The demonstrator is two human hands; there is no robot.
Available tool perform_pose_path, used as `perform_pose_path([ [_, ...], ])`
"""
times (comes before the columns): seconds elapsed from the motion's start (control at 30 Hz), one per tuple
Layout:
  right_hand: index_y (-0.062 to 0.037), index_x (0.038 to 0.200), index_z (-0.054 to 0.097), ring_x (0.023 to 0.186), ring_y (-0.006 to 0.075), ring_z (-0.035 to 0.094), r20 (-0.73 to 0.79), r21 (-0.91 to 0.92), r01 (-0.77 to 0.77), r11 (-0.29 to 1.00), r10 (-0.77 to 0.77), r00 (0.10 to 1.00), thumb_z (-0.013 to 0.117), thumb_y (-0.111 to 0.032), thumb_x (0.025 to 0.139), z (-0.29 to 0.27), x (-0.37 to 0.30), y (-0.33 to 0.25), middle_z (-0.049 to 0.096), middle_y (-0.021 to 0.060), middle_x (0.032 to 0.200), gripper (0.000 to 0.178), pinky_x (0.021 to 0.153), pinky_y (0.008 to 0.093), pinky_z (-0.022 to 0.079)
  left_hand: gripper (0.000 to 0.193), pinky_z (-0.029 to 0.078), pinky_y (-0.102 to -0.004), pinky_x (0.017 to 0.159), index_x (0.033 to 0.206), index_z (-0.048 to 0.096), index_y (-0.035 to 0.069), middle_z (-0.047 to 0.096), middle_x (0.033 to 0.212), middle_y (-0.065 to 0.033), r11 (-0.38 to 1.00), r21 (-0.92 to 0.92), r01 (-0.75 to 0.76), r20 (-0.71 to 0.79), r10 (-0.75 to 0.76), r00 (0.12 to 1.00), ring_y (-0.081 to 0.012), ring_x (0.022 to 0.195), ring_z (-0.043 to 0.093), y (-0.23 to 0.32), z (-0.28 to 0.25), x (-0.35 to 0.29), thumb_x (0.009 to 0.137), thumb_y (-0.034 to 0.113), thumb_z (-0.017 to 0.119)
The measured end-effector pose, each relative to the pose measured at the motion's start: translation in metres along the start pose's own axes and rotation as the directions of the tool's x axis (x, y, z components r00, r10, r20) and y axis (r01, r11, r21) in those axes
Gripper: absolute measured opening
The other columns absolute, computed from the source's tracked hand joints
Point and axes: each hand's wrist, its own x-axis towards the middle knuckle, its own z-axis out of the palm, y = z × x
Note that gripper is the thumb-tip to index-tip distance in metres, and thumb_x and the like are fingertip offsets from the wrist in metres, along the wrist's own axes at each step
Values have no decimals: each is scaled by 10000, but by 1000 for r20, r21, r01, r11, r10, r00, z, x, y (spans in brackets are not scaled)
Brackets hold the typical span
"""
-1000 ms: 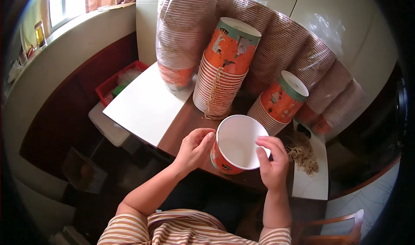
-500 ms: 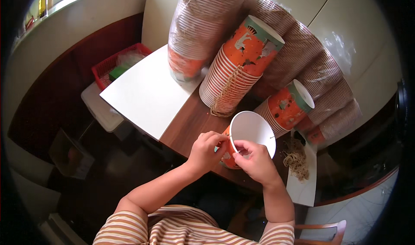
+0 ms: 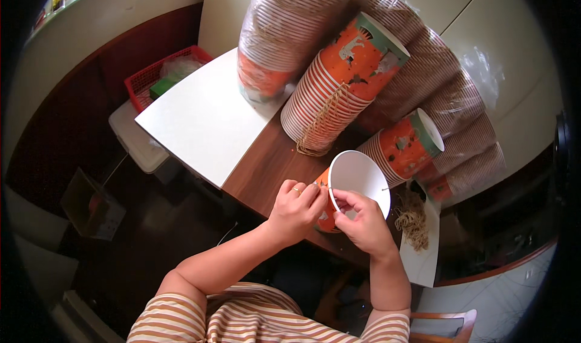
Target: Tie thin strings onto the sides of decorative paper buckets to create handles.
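An orange paper cup (image 3: 358, 178) with a white inside lies tilted over the edge of the brown table (image 3: 266, 167), its mouth facing up toward me. My left hand (image 3: 296, 209) pinches the cup's near rim from the left; it wears a ring. My right hand (image 3: 362, 222) grips the same rim from below, fingertips meeting those of the left. A thin cord seems to run along the rim between the fingers, too small to be sure.
Leaning stacks of orange paper cups (image 3: 339, 95) (image 3: 404, 144) and plastic-wrapped stacks (image 3: 284, 34) fill the table's far side. A white board (image 3: 206, 116) lies at left. Loose twine (image 3: 414, 222) sits on a white sheet at right. A red basket (image 3: 160, 77) stands on the floor.
My right hand has slid from the cup's right side round to its near rim and now meets the left hand's fingers. The view has shifted as my head moved.
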Motion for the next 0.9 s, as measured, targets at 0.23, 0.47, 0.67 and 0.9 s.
perform_pose_path([
  [0.23,30,1198,562,850,130,590,-150,-51,80,996,-86,985,665,-62,799,-1,-9,-2,632,93,988,422,794,270,480,217,486,-352,708,945,586,23,574,883,-94,838,-364,406,175,-367,914,-255,775,606,2,5,-12,741,42,657],
  [0.47,30,1000,631,836,123,583,-733,-57,103,993,-111,671,607,-134,907,-47,-35,52,626,58,900,190,767,264,471,445,493,-314,764,1155,549,-12,553,1076,-145,469,-512,719,405,-606,684,-205,877,584,1,-17,16,807,242,663],
  [0.67,-9,989,649,807,87,573,-717,426,103,899,266,644,558,-252,938,-46,-37,118,652,32,914,265,735,226,447,344,511,-375,736,993,629,-37,655,820,-198,699,-297,651,596,-397,698,-335,796,654,-14,-7,81,768,224,639],
  [0.9,-74,1216,520,930,185,609,-130,898,-20,440,309,942,574,-466,873,-30,-53,151,628,58,1063,524,818,352,488,219,459,-225,567,1033,599,-47,609,709,-59,637,-538,552,428,-357,830,-59,632,542,-30,-5,62,829,33,605],
])
